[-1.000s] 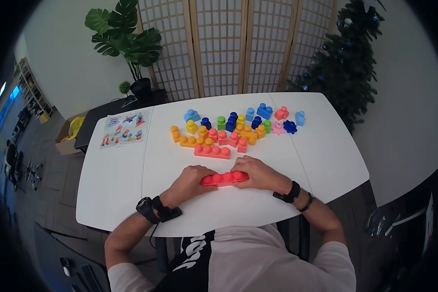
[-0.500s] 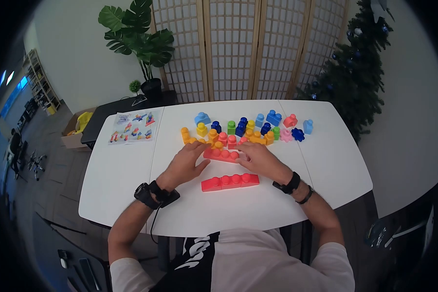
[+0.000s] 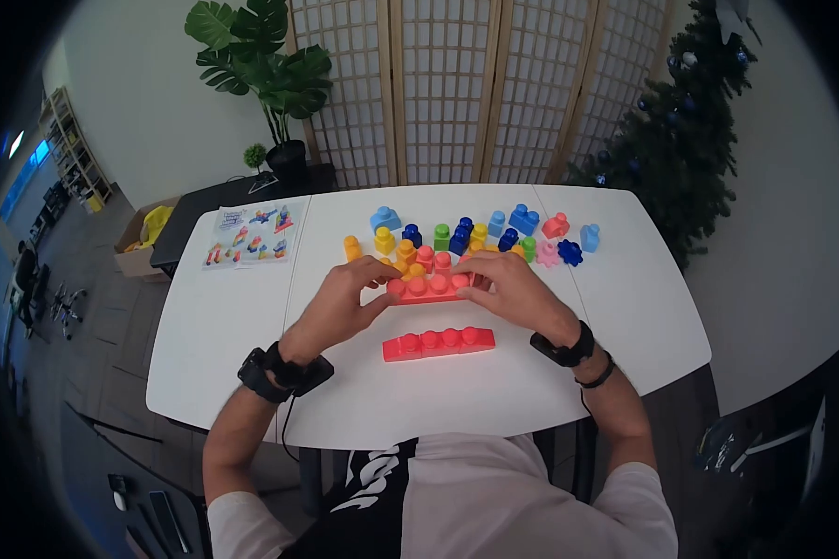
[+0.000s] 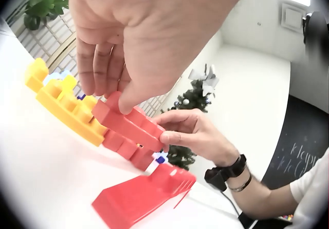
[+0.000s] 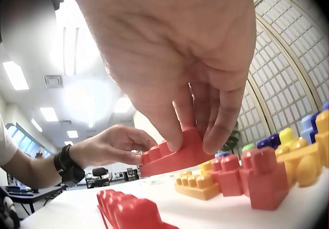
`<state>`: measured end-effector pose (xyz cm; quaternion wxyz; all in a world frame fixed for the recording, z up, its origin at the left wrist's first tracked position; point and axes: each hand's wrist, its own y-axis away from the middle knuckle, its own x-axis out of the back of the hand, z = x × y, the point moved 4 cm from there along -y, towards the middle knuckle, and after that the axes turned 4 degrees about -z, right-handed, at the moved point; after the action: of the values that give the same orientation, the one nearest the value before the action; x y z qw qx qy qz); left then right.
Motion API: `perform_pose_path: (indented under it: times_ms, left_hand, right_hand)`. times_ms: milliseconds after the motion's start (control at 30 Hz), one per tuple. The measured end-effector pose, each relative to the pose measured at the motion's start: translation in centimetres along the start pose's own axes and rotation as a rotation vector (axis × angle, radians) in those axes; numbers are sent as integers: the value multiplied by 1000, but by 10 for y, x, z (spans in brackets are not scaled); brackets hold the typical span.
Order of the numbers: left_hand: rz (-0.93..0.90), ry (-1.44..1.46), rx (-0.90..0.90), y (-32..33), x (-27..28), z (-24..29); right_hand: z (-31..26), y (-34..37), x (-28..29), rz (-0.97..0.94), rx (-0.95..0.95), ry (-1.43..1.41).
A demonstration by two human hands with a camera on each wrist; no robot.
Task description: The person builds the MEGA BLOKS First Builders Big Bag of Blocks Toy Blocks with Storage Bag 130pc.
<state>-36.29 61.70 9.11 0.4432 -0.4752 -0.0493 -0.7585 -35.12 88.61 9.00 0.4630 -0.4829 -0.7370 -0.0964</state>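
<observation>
A long red toy block with a row of studs is held between both hands above the white table. My left hand pinches its left end, thumb on the near side and fingers beyond. At the other end my right hand pinches it in the same way. In the right wrist view, the block's underside shows above the tabletop. A second long red row, with slanted ends and studs on top, lies closer to the body, untouched.
Behind the hands stand several loose blocks: yellow, green, dark blue, light blue and small red ones. A pink gear-shaped piece is at right. A printed picture sheet lies at back left.
Both hands let go of the slanted-ended red row near the body and reached forward. They now grip the long red block behind it and have lifted it.
</observation>
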Motion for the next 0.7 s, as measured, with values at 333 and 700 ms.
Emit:
perform_pose_path:
  times_ms: [333,700]
  left_hand:
    - [-133,68,0,27,-21,23]
    - [-175,-50,-47,35,-30,27]
  right_hand:
    - [-16,45,-9,-144,-26,78]
    - [-11,51,-26,-186,-14,113]
